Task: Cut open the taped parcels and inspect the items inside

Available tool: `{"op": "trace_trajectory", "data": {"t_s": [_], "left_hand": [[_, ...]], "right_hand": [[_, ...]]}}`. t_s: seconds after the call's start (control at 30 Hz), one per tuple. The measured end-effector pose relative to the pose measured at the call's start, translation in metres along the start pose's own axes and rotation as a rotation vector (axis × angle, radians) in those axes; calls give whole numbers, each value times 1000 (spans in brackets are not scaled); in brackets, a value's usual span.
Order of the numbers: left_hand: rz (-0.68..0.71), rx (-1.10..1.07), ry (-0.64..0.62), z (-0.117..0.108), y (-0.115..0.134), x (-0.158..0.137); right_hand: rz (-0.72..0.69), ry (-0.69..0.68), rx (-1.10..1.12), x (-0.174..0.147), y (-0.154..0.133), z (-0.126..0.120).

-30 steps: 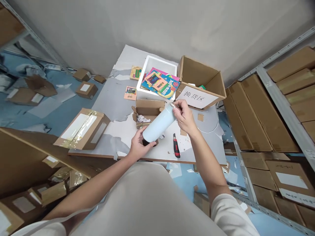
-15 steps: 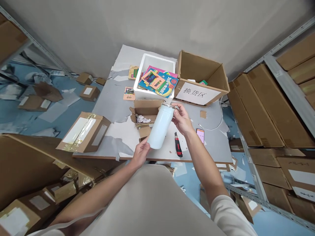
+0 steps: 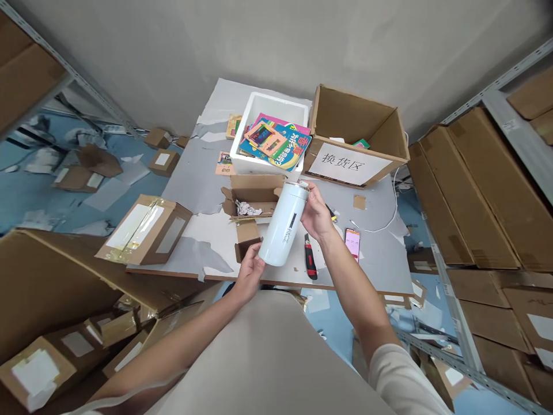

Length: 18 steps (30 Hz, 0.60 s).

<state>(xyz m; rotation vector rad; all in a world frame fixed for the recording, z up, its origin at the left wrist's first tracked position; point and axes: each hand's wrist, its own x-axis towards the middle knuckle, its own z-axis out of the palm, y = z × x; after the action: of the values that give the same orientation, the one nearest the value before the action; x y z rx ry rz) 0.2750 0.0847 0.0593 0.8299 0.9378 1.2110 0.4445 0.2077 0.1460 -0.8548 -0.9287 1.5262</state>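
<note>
A storeroom with metal shelving full of flat cardboard cartons on the right and loose boxes scattered over a blue floor; in the middle stands a grey worktable (image 3: 194, 173) littered with torn paper. Above its near edge the person holds a pale blue insulated bottle (image 3: 285, 227), tilted with its cap end up and away and dark lettering running down its side. The left hand (image 3: 249, 272) cups the bottle's base from below, fingers curled against the bottom rim. The right hand (image 3: 316, 213) grips the upper part, just beside the cap, fingers wrapped round the far side. The bottle lies between the two hands, clear of the tabletop. Behind it sits a small open cardboard box (image 3: 251, 199) with crumpled paper inside. Right of the bottle, a red utility knife (image 3: 308, 255) and a phone (image 3: 352, 242) with a lit screen lie on the table. Further back stand a white foam box (image 3: 254, 115) filled with colourful books and a large open carton (image 3: 358, 138) bearing a white label
</note>
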Motion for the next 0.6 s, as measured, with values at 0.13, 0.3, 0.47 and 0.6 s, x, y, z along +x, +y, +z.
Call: {"op": "trace_trajectory", "data": {"t_s": [0.13,0.3,0.47,0.6], "left_hand": [[-23,-9,19,8,-10,-6],[-64,-27,77,20,-7,-11],[13,41,183,27,1,-8],[20,51,195,24,0,-7]], "right_hand": [[57,-19,57,0,4,-8],[31,-1,55,2,8,-13],[11,5,-33,2,6,-14],[-15,-19,-124,2,5,-13]]}}
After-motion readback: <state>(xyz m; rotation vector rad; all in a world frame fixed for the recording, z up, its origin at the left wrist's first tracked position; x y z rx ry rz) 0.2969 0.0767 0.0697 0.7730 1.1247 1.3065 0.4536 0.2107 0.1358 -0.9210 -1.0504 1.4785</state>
